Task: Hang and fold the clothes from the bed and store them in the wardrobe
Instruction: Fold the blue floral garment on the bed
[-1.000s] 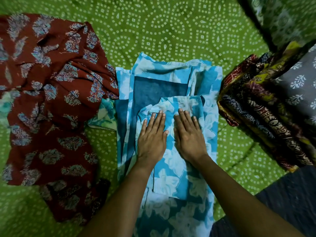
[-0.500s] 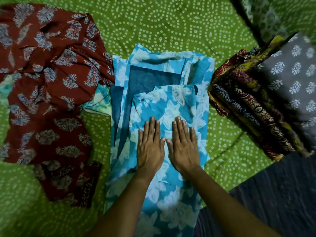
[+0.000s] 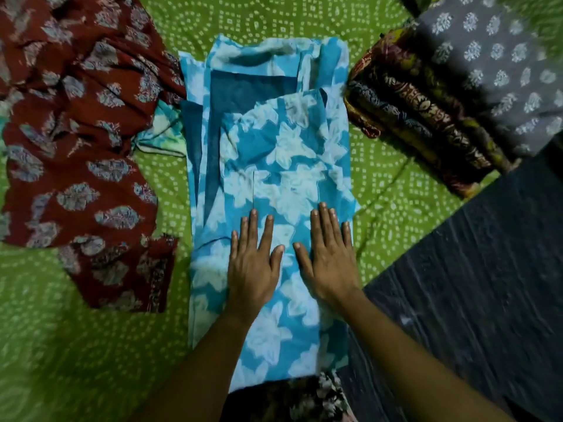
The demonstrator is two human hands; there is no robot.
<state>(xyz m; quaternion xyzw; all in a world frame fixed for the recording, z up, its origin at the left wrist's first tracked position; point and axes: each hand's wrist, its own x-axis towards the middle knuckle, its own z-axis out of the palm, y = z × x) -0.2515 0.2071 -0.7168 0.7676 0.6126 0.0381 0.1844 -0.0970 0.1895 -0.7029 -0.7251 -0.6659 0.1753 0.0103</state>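
- The left hand and right hand are laid flat, fingers spread, side by side on the blue floral garment.
- A maroon printed garment is seen crumpled to the left on the green bedspread.

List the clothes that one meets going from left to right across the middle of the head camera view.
Dark red floral printed garment → blue and white floral garment under both flat hands → folded stack of dark patterned fabrics → grey cloth with white leaf print.
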